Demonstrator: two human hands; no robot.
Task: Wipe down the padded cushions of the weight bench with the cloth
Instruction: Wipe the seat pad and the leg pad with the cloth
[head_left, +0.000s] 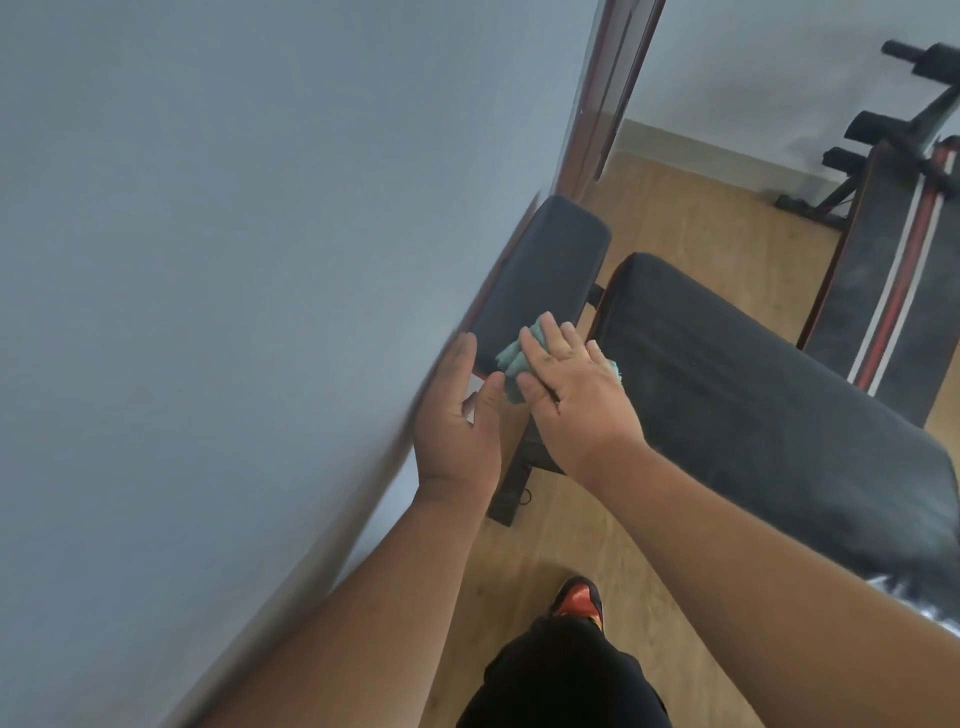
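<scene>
Standing nearest the camera, the person is showing a dark trouser leg (563, 675) and a red-and-orange shoe (579, 598) planted on the wooden floor (696, 218). Both bare forearms are reaching forward and up from there. The left hand (457, 410) is lying open against the near edge of the small seat cushion (540, 270), its fingers straight and close together along the wall side, its thumb pointing toward the cloth and almost touching it. The right hand (571, 395) is pressing flat on a crumpled teal cloth (511, 358), fingers straight and slightly spread. The cloth is sitting under the right fingers, bunched at the near end of the seat cushion, with folds poking out past the fingertips on the left and a corner showing beyond the little-finger side, over the gap toward the long back cushion (769, 415). That larger dark pad is stretching away to the right, beside the smaller one. A grey wall (234, 260) is filling the left side. Farther off, a second bench with red and white stripes (898, 280) is standing on the floor, and black foam rollers (878, 124) are sticking out of its frame near the far wall.
</scene>
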